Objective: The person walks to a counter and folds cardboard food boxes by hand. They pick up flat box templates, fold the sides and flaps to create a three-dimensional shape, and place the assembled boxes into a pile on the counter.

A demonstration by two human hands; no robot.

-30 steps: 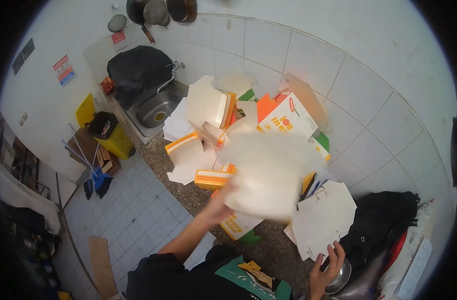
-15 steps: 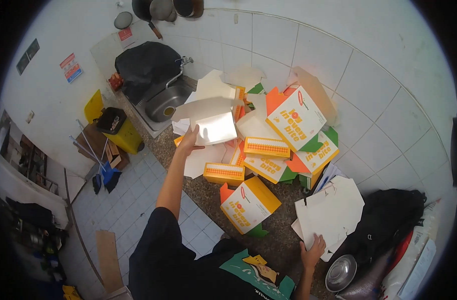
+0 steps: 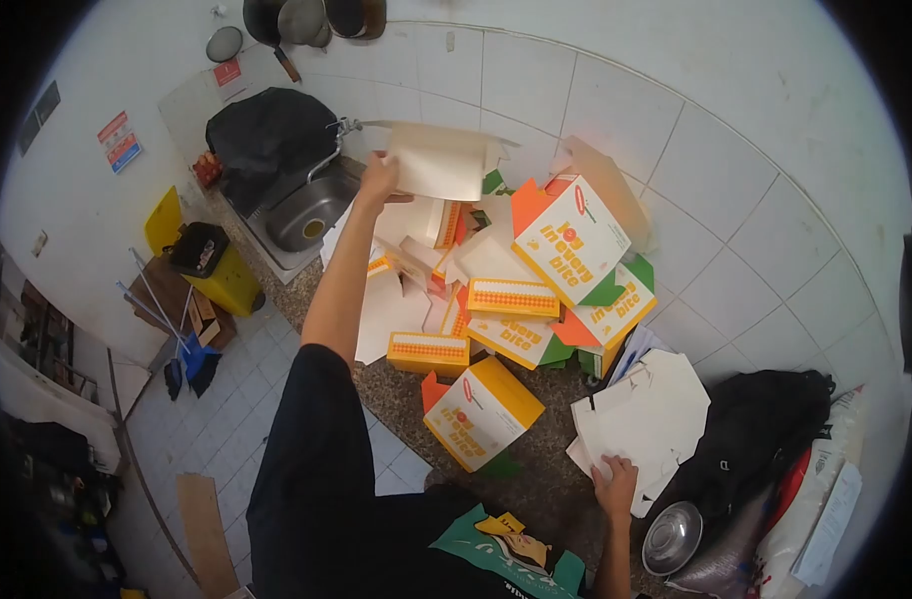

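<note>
My left hand is closed on the edge of a cardboard box, its plain pale side facing me, raised above the pile near the tap. My right hand has its fingers curled at the near edge of a stack of flat white cardboard sheets on the counter. Between my hands lie several printed food boxes: a white and yellow box nearest me, a yellow patterned box beside it, and a larger white box with orange and green flaps on top of the heap.
A metal sink with a tap is at the far left of the counter. A metal bowl and a black bag are at the right. A yellow bin and a blue broom stand on the floor.
My left hand has lifted the cardboard box up and away from me, off the pile toward the wall. My right hand stays at the flat sheets. The view has shifted slightly.
</note>
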